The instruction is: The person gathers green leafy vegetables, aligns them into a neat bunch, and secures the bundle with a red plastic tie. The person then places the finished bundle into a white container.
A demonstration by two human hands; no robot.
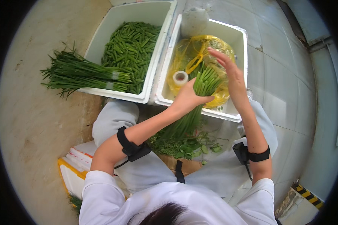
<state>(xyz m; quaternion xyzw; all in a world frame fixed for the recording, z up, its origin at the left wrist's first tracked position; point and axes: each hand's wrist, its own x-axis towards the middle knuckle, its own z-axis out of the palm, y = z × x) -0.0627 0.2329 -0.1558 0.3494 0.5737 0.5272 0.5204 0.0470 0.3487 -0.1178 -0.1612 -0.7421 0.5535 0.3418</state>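
My left hand [189, 96] is wrapped around a bunch of green garlic chives [205, 84], the cut stem ends up and the leaves hanging toward the floor. Just to the right, my right hand [231, 73] is raised with its fingers extended, apart from the stems and holding nothing. Beneath both hands is a white foam box [244, 53] with a yellow plastic bag [224, 45] inside. A roll of clear tape [180, 78] rests on the bag by my left hand. Taped chive bundles [84, 71] lie across the corner of the neighbouring box.
The left foam box [100, 42] holds many green pea pods [132, 45]. A clear plastic bag [195, 22] stands at the right box's back corner. Loose greens [186, 147] lie on the floor between my legs. Another foam box [73, 171] sits by my left hip.
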